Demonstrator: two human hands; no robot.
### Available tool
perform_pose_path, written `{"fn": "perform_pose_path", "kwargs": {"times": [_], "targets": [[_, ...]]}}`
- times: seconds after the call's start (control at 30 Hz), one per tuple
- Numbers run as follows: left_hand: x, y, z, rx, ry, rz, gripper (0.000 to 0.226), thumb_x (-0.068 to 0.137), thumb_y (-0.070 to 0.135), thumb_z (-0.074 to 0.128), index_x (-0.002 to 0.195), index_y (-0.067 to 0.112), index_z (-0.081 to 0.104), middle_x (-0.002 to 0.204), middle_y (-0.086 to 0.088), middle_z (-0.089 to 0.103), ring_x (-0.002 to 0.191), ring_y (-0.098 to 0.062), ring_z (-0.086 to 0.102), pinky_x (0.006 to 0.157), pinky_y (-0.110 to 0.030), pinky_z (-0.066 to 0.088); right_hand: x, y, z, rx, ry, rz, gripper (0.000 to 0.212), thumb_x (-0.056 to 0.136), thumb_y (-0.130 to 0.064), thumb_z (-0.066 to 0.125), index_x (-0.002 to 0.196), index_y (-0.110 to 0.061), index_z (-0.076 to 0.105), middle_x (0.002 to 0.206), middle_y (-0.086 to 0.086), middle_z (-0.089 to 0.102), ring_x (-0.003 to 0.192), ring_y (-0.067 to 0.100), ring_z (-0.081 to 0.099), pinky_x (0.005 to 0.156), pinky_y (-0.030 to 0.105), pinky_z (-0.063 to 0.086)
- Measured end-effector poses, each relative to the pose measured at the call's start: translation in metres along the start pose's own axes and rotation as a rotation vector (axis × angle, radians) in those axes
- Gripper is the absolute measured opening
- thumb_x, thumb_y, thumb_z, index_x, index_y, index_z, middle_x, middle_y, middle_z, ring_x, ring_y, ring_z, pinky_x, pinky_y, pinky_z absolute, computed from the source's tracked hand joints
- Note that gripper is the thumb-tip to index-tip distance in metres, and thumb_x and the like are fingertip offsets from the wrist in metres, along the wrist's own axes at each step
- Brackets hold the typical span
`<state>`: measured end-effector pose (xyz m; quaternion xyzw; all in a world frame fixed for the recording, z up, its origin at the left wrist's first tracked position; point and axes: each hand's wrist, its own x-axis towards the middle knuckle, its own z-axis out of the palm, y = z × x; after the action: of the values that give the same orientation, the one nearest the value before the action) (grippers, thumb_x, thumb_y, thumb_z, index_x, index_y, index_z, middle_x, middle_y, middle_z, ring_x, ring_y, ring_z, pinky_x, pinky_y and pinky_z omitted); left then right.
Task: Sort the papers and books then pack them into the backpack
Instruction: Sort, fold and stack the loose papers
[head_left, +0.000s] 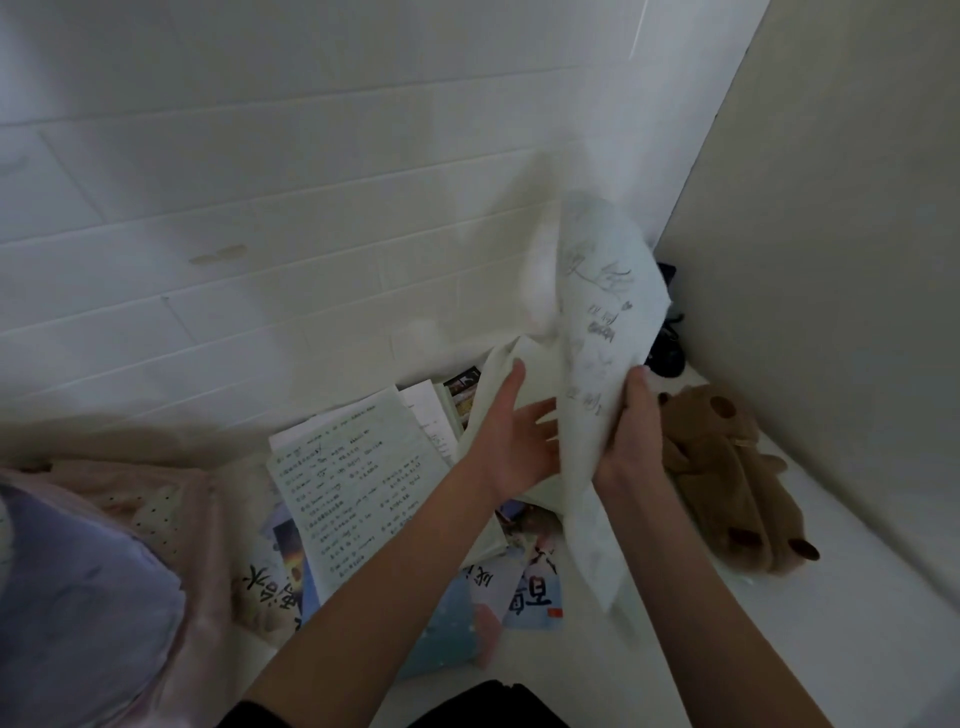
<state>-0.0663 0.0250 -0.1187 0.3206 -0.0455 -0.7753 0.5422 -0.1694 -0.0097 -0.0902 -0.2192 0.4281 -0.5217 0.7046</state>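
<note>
Both of my hands are up in front of me over the white surface. My right hand is closed around the edge of a loose sheet of paper, thumb on the near side and fingers curled behind it, so the sheet stands nearly upright and blurred, with handwriting on the face turned toward me. My left hand is spread open, palm toward the sheet, fingertips just beside its lower part; I cannot tell whether they touch it. Behind that hand is a pale folded sheet, which the thumb seems to rest against. At about 9 o'clock from my left hand lies a printed worksheet with rows of text, lying on top of more papers and picture cards that spread toward 6 o'clock. A brown plush toy lies at 3 o'clock from my right hand, beside the side wall. At 1 o'clock, in the corner behind the held sheet, something dark shows; I cannot tell what it is. Pink and lilac bedding is bunched at 8 o'clock.
</note>
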Motion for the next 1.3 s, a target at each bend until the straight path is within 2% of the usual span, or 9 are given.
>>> {"fn": "perform_pose_path", "kwargs": {"times": [0.23, 0.4, 0.53, 0.63, 0.73, 0.9, 1.07, 1.2, 1.3], "targets": [[-0.004, 0.011, 0.006, -0.09, -0.083, 0.197, 0.059, 0.079, 0.042, 0.058, 0.127, 0.006, 0.056, 0.122, -0.014, 0.062, 0.109, -0.028, 0.061, 0.097, -0.039, 0.048, -0.014, 0.007, 0.005, -0.049, -0.243, 0.031, 0.038, 0.095, -0.03, 0.046, 0.121, -0.005, 0.059, 0.12, 0.016, 0.065, 0.112, 0.03, 0.062, 0.095, 0.045, 0.05], [-0.005, 0.023, -0.003, -0.13, 0.042, 0.427, 0.033, 0.088, 0.006, 0.054, 0.12, 0.012, 0.058, 0.118, -0.009, 0.063, 0.106, -0.024, 0.062, 0.089, -0.037, 0.054, -0.002, 0.019, -0.015, -0.193, 0.253, -0.129, 0.019, 0.087, -0.019, 0.053, 0.086, -0.001, 0.05, 0.085, 0.024, 0.051, 0.082, 0.025, 0.05, 0.07, 0.033, 0.044], [-0.008, 0.025, -0.013, 0.035, 0.361, 0.573, 0.02, 0.089, -0.003, 0.056, 0.104, 0.009, 0.064, 0.111, -0.009, 0.065, 0.092, -0.02, 0.064, 0.084, -0.035, 0.056, -0.004, 0.032, -0.038, -0.606, 0.606, -0.37, 0.03, 0.084, -0.005, 0.057, 0.111, -0.009, 0.044, 0.116, 0.015, 0.047, 0.097, 0.028, 0.05, 0.076, 0.03, 0.037], [-0.008, 0.016, -0.009, 0.322, 0.519, 0.61, 0.018, 0.089, 0.003, 0.058, 0.098, 0.014, 0.068, 0.103, -0.008, 0.069, 0.097, -0.028, 0.065, 0.092, -0.042, 0.052, -0.011, 0.041, -0.038, -0.98, 0.101, -0.633, 0.068, 0.081, -0.012, 0.067, 0.139, -0.013, 0.032, 0.135, -0.001, 0.04, 0.121, 0.011, 0.043, 0.092, 0.014, 0.034], [-0.011, 0.001, 0.011, 0.654, 0.558, 0.735, 0.017, 0.085, 0.012, 0.057, 0.086, 0.024, 0.07, 0.084, 0.008, 0.071, 0.087, -0.01, 0.068, 0.088, -0.035, 0.054, -0.016, 0.064, -0.022, -1.092, -0.487, -0.455, 0.094, 0.08, -0.025, 0.067, 0.15, -0.026, 0.004, 0.155, -0.009, 0.014, 0.141, 0.001, 0.02, 0.107, 0.007, 0.022], [-0.037, 0.002, 0.008, 1.139, 0.423, 0.95, 0.038, 0.09, 0.028, 0.051, 0.123, 0.014, 0.061, 0.118, 0.005, 0.065, 0.107, 0.002, 0.058, 0.1, -0.025, 0.046, -0.016, 0.061, -0.003, -0.939, -0.181, -0.514, 0.04, 0.094, -0.005, 0.047, 0.132, -0.018, 0.049, 0.106, 0.007, 0.068, 0.084, 0.013, 0.064, 0.076, 0.03, 0.055], [-0.042, 0.008, -0.026, 1.925, 0.635, 1.294, 0.051, 0.088, 0.039, 0.043, 0.135, 0.019, 0.05, 0.145, -0.001, 0.045, 0.141, -0.018, 0.029, 0.117, -0.045, 0.015, -0.016, 0.048, 0.015, -0.384, -0.384, -0.043, 0.024, 0.097, -0.013, 0.049, 0.119, -0.018, 0.057, 0.106, 0.004, 0.071, 0.092, 0.016, 0.07, 0.071, 0.025, 0.056], [-0.038, -0.002, -0.06, 2.125, 0.859, 0.959, 0.053, 0.087, 0.039, 0.035, 0.134, 0.02, 0.051, 0.147, -0.008, 0.042, 0.142, -0.026, 0.027, 0.113, -0.053, 0.01, -0.007, 0.079, 0.008, -0.818, -0.327, 0.154, 0.035, 0.096, -0.022, 0.05, 0.128, -0.022, 0.036, 0.11, 0.007, 0.06, 0.092, 0.021, 0.064, 0.075, 0.038, 0.058], [-0.043, -0.022, -0.123, 2.259, 0.74, 0.153, 0.071, 0.085, 0.064, 0.006, 0.149, 0.034, 0.005, 0.16, -0.005, -0.002, 0.146, -0.033, -0.011, 0.11, -0.064, -0.01, 0.0, 0.107, -0.013, -1.027, -0.342, 0.146, 0.06, 0.093, -0.008, 0.048, 0.143, -0.022, 0.018, 0.121, 0.017, 0.053, 0.1, 0.026, 0.055, 0.088, 0.038, 0.049]]}}
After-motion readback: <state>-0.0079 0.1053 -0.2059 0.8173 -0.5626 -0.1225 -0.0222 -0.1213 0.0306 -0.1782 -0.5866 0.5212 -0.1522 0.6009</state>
